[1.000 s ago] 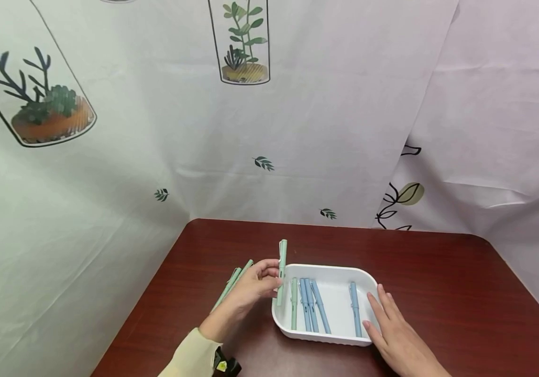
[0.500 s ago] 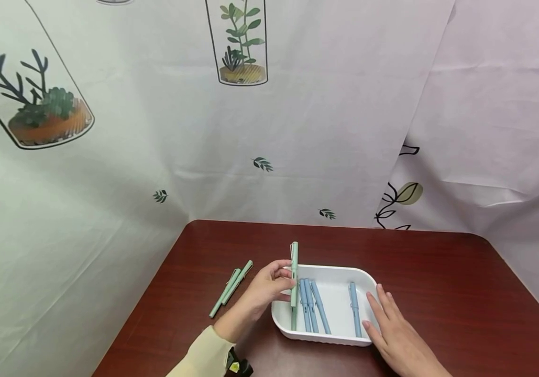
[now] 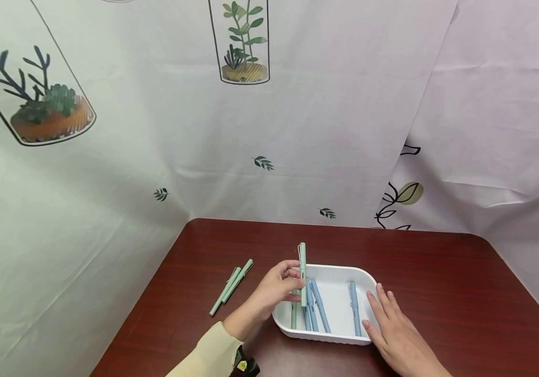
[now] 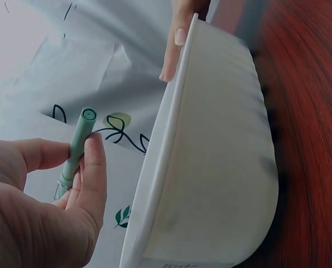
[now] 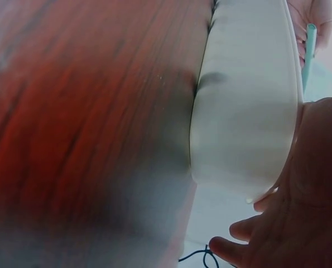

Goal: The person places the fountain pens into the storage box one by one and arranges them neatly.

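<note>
Thumb and fingers of the left hand [image 3: 278,285] pinch a green pen [image 3: 303,259] above the white tray's [image 3: 337,306] left part; the right hand [image 3: 400,335], fingers extended, lies at its right rim, contact uncertain. Placement appears in hand; next calls for lowering, then release.

On the table [image 3: 439,277], two pens [image 3: 238,281] lie left of the tray [image 3: 337,311], other pens [image 3: 354,308] lie inside it, and a cloth [image 3: 335,131] hangs behind

Indoor nook: printed cloth [image 3: 335,104] round table [image 3: 439,283]
</note>
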Available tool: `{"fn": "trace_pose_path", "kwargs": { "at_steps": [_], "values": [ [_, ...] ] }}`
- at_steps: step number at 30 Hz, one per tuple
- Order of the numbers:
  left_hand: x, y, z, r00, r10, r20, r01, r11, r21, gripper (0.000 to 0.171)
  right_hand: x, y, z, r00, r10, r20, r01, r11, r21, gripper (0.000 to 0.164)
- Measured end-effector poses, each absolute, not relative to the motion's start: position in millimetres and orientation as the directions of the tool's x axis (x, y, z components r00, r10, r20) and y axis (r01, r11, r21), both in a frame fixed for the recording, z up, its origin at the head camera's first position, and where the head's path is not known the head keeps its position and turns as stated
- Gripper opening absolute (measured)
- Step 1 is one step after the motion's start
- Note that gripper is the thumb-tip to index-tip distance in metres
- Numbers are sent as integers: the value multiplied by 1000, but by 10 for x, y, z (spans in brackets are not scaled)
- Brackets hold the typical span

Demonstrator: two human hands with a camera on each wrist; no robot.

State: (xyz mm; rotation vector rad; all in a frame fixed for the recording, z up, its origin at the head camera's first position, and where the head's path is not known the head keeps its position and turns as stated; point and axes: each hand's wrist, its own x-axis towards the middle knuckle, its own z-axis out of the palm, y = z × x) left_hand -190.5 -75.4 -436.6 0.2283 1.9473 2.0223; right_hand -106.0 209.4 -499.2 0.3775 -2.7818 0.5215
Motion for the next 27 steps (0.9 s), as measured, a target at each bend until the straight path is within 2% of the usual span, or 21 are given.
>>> {"fn": "trace_pose_path", "kwargs": {
  "at_steps": [9, 27],
  "values": [
    [-1893, -606, -4375, -933, 342, -110, -129, -32, 991, 49, -1051, 2085, -4912, -960, -176, 216, -243, 908, -340, 66],
    [-1812, -370, -4464, -926, 350, -144, -153, 1, 988, 46, -1044, 2074, -4897, -963, -171, 209, -232, 920, -316, 64]
  ]
}}
